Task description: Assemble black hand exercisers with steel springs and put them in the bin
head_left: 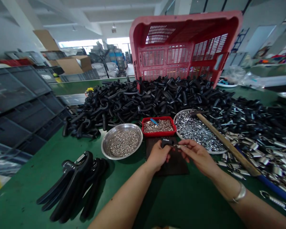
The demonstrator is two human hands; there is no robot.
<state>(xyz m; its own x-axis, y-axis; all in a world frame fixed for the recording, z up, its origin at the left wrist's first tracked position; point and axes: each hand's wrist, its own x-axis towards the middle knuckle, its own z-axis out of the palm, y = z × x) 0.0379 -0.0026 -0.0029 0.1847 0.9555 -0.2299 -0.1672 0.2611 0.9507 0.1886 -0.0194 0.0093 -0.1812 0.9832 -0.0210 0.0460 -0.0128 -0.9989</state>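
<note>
My left hand (158,156) is closed around a black plastic handle (166,142) with white lettering. My right hand (197,155) pinches a small silvery metal piece (177,146) against the handle's right end; its exact kind is too small to tell. Both hands are above a dark flat plate (173,170) on the green table. Just beyond them stands a red tray (146,135) of small metal pins with a blue stick. A steel bowl (105,149) of tiny metal parts is to its left, and a round dish (211,152) of shiny metal parts to its right.
Assembled hand grips (72,187) lie at left. A hammer (225,141) rests across the right dish, beside loose metal springs (277,170). Black handles (124,103) are heaped behind, below a tipped red crate (186,19). Grey crates (19,92) are stacked at far left.
</note>
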